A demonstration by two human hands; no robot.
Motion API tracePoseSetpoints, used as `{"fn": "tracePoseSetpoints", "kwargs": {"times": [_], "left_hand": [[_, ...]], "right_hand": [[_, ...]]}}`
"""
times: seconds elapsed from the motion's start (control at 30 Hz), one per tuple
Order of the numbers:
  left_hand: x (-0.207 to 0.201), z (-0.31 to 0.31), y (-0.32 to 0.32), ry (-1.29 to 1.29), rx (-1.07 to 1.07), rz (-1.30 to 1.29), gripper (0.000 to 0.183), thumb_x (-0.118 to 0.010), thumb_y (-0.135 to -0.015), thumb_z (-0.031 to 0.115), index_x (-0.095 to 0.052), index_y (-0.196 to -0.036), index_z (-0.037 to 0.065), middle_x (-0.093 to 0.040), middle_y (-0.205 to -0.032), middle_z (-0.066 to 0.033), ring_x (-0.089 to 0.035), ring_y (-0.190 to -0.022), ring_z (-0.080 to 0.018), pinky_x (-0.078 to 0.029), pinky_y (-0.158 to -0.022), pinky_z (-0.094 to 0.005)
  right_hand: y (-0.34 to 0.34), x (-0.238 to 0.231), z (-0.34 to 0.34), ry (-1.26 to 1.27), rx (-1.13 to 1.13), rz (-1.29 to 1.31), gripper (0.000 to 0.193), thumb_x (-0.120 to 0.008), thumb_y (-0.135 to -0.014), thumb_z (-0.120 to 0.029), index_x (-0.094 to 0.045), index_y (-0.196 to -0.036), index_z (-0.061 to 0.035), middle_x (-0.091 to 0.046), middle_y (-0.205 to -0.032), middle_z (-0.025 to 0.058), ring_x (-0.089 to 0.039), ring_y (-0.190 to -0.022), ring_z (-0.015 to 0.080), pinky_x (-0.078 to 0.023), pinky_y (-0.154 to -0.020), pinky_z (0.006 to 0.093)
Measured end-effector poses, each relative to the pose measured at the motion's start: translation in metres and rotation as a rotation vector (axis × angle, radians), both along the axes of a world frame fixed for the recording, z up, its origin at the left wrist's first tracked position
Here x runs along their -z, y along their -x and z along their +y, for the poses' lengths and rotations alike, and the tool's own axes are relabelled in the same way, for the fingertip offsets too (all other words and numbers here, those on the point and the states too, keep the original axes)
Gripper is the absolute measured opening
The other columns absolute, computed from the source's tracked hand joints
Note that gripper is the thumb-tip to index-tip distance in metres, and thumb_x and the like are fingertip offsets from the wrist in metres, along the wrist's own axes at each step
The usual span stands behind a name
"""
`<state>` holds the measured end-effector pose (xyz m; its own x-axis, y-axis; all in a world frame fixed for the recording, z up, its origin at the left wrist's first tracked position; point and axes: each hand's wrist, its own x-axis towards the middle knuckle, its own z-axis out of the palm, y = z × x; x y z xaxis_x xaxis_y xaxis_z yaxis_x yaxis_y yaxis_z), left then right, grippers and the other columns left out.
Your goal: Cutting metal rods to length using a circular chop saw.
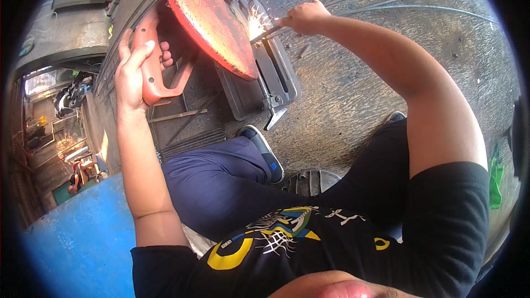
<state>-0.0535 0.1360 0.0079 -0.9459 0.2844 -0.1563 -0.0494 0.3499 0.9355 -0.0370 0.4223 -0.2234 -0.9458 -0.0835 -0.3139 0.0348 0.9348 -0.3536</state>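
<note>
My left hand [131, 72] is wrapped round the orange D-shaped handle [157, 94] of a cut-off saw. A worn orange blade guard [207, 19] slants above the saw's dark base [243, 102] and covers most of the disc. With fingers closed, my right hand [308, 17] grips a thin metal rod [269, 32] just right of the guard. Bright sparks [256, 21] spray where the rod passes behind the guard's edge; the contact itself is hidden. A clamp handle [275, 117] sticks out at the base's near end.
Long thin rods [419, 6] lie on the worn floor to the right. Short dark bars [193, 142] lie left of my shoe [265, 152]. A blue panel [88, 243] is at lower left. Beyond it, a person [78, 179] is near other sparks [66, 143].
</note>
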Motion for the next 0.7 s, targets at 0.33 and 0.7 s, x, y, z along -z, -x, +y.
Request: {"fn": "tracePoseSetpoints", "kwargs": {"times": [0.33, 0.7], "left_hand": [[0.0003, -0.0017, 0.0017, 0.043, -0.014, 0.013, 0.075, -0.058, -0.087, 0.013, -0.013, -0.146, 0.004, -0.061, -0.097, -0.0177, -0.062, -0.076, -0.0217, -0.054, -0.071, -0.0339], [-0.0018, 0.0022, 0.0003, 0.081, -0.022, 0.018, 0.066, -0.058, -0.086, 0.013, -0.025, -0.143, 0.004, -0.061, -0.091, -0.0140, -0.060, -0.070, -0.0178, -0.053, -0.064, -0.0306]], "right_hand": [[0.0008, 0.0039, -0.0001, 0.028, 0.013, 0.003, 0.055, -0.035, -0.095, -0.055, -0.070, -0.101, -0.0123, -0.070, -0.091, 0.0080, -0.063, -0.100, 0.0244, -0.031, -0.101, 0.0483], [-0.0018, 0.0038, -0.0008, 0.031, 0.015, -0.006, 0.056, -0.036, -0.096, -0.056, -0.070, -0.096, -0.0114, -0.070, -0.093, 0.0093, -0.063, -0.098, 0.0246, -0.034, -0.096, 0.0453]]}}
